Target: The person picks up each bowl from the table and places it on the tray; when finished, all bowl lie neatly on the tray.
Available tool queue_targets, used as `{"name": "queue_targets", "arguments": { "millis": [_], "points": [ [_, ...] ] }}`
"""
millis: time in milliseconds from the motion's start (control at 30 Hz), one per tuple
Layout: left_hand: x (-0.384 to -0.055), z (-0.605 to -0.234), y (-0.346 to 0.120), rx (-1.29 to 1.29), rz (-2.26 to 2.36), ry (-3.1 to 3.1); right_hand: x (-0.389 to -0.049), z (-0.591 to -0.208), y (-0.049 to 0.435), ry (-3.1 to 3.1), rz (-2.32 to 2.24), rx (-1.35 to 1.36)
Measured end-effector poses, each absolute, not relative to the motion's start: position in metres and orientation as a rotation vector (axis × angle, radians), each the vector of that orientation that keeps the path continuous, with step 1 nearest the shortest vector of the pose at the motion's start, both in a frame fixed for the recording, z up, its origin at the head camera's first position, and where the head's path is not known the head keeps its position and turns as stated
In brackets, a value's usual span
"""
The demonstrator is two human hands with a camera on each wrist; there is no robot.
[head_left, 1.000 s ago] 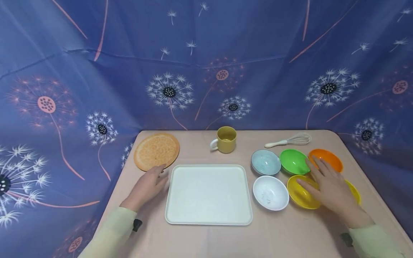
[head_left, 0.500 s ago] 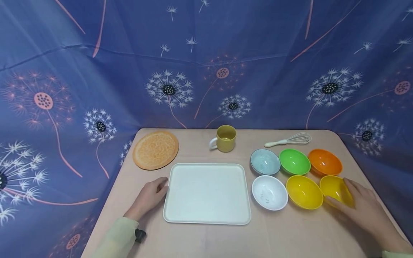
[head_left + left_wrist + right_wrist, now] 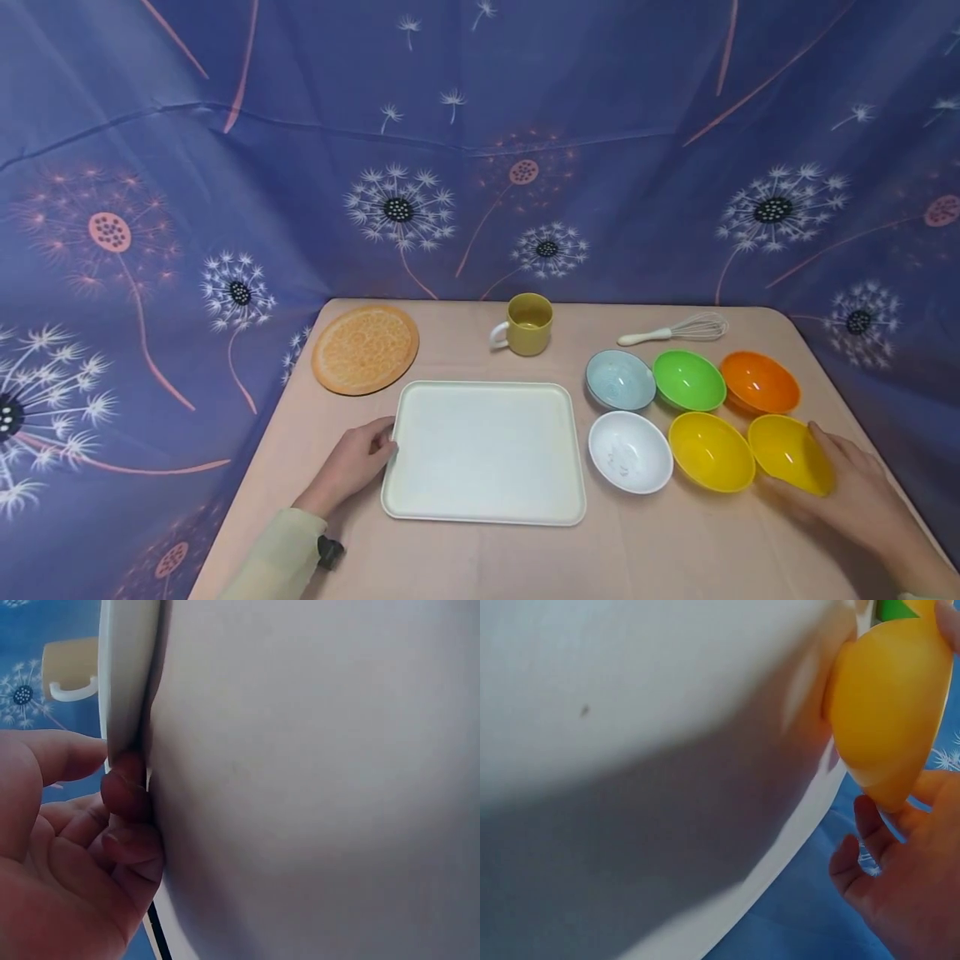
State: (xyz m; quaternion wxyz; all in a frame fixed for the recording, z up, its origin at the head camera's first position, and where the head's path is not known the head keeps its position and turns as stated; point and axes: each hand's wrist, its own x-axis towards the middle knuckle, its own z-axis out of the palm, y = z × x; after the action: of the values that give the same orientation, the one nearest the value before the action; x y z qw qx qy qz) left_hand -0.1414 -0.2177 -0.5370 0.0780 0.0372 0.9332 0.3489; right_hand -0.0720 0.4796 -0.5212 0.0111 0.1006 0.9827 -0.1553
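Note:
My left hand (image 3: 351, 463) is at the left edge of a white rectangular tray (image 3: 483, 454). The left wrist view shows the thumb over the tray's rim (image 3: 129, 675) and curled fingertips (image 3: 126, 796) tucked under it, pinching the edge. On the far right, my right hand (image 3: 862, 492) grips a small yellow bowl (image 3: 789, 454) by its right side. Seen from the right wrist, fingers and thumb curve round that bowl's wall (image 3: 889, 705). A second yellow bowl (image 3: 711, 452) stands just left of it, and an orange bowl (image 3: 760, 382) stands behind.
Beside these are a green bowl (image 3: 689, 380), a pale blue bowl (image 3: 620, 380) and a white bowl (image 3: 630, 452). A whisk (image 3: 671, 330) lies behind them. Further left stand a mustard mug (image 3: 528, 325) with a white handle and a round orange-brown board (image 3: 365, 350).
My right hand has moved from above the middle bowls rightward and nearer, onto the right yellow bowl. My left hand has come down from beside the round board to the tray's edge.

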Motion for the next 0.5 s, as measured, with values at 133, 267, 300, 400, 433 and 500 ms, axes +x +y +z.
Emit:
{"name": "queue_targets", "arguments": {
  "millis": [133,267,300,400,433,500],
  "points": [
    [-0.1409,-0.5393,-0.2181,0.111,1.073,2.788,-0.0720,-0.5226,0.4814,3.097,-0.508,0.274],
    [-0.1398,-0.5395,-0.2180,0.102,1.091,2.780,-0.0731,-0.5257,0.4829,3.139,-0.544,0.256],
    [-0.1396,-0.5397,-0.2179,0.102,1.094,2.779,-0.0731,-0.5262,0.4831,3.140,-0.553,0.265],
    [-0.1392,-0.5408,-0.2181,0.103,1.104,2.777,-0.0729,-0.5275,0.4826,3.145,-0.586,0.279],
    [-0.1391,-0.5413,-0.2183,0.103,1.107,2.778,-0.0727,-0.5272,0.4819,3.146,-0.598,0.285],
    [-0.1392,-0.5419,-0.2186,0.102,1.110,2.781,-0.0717,-0.5277,0.4808,3.143,-0.606,0.304]
  ]
}}
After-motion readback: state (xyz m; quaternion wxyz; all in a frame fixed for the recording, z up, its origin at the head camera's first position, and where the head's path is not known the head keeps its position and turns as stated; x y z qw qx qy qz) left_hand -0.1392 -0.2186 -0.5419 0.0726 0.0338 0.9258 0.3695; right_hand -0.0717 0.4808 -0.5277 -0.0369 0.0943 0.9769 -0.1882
